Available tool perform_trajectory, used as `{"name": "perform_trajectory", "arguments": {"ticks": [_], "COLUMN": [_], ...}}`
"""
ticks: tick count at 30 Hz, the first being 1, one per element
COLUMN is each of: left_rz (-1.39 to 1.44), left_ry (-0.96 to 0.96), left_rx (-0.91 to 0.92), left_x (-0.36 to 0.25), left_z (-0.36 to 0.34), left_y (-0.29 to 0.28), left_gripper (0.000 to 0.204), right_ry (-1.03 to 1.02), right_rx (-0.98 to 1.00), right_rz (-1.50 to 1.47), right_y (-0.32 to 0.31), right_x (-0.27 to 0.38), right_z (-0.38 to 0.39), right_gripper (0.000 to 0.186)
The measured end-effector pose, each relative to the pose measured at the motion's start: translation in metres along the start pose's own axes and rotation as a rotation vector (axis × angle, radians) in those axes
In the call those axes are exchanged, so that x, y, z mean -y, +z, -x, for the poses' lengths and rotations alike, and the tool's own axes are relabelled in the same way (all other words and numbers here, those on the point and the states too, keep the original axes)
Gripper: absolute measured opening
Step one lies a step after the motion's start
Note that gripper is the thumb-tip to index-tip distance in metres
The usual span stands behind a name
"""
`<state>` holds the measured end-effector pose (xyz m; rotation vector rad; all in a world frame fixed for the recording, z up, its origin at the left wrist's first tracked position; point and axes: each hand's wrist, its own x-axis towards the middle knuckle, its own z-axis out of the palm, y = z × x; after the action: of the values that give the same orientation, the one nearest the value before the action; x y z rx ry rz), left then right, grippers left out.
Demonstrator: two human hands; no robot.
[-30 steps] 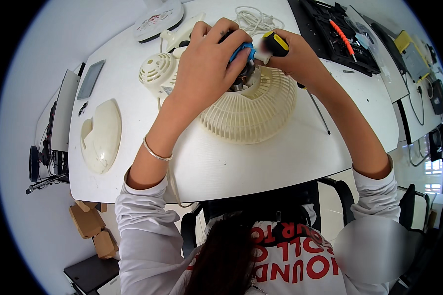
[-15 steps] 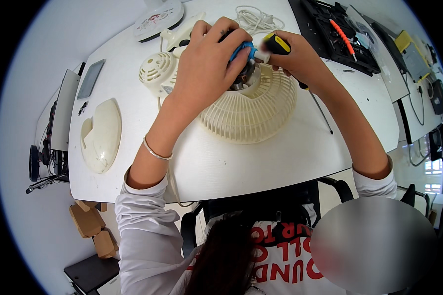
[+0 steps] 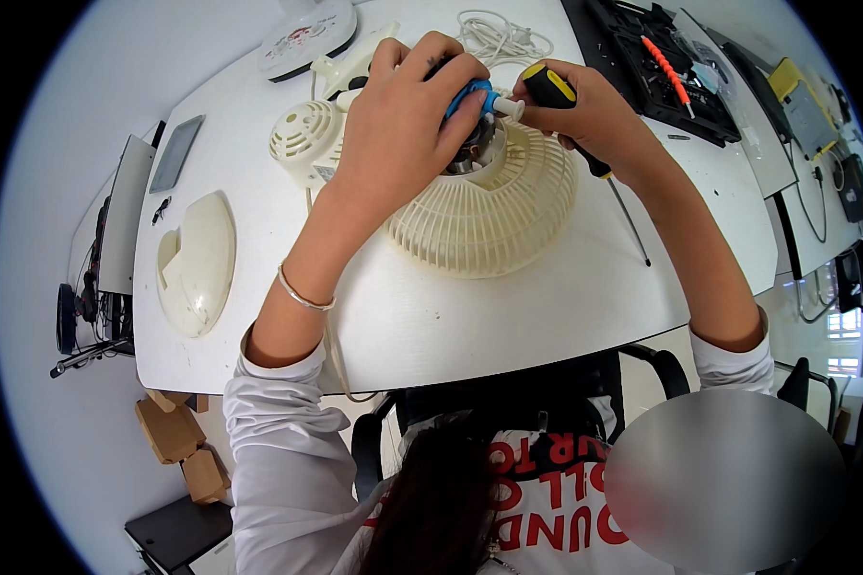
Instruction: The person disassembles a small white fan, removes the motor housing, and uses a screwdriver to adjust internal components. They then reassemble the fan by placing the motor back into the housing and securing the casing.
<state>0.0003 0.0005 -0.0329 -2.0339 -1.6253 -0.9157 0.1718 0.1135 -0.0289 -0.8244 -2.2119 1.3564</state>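
Note:
A cream fan (image 3: 479,240) with a ribbed round grille stands on the white table, its motor partly exposed. Over that motor lies my left hand (image 3: 408,110), fingers curled round a blue part (image 3: 470,96) from which a white peg (image 3: 508,107) sticks out to the right. The hand hides much of the motor. My right hand (image 3: 585,110) is closed on a screwdriver (image 3: 550,86) with a yellow and black handle. Its thin shaft points down and right, away from the fan. The right fingertips are close to the peg; whether they touch it I cannot tell.
A cream cover (image 3: 201,264) and a grey phone-like slab (image 3: 177,153) lie at the left. Behind are a round white base (image 3: 309,40) and a coiled white cable (image 3: 503,38). A black tool case (image 3: 662,77) holding an orange tool sits at the far right.
My right hand and the screwdriver have shifted slightly right, and the handle has tilted a little. More of the white peg shows. My left hand stays almost still on the motor.

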Motion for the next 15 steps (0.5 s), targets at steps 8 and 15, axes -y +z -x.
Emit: {"name": "perform_trajectory", "arguments": {"ticks": [8, 15], "left_rz": [0.000, -0.002], "left_ry": [0.011, 0.002], "left_rx": [-0.004, -0.010], "left_x": [0.0007, 0.0003], "left_z": [0.0001, 0.0006], "left_y": [0.0000, 0.0009], "left_gripper": [0.014, 0.013], "right_ry": [-0.062, 0.022], "right_rx": [-0.045, 0.044], "right_rz": [-0.070, -0.013], "right_y": [-0.0065, -0.0023], "right_x": [0.0033, 0.0071], "right_z": [0.0061, 0.0081], "right_gripper": [0.023, 0.020]}}
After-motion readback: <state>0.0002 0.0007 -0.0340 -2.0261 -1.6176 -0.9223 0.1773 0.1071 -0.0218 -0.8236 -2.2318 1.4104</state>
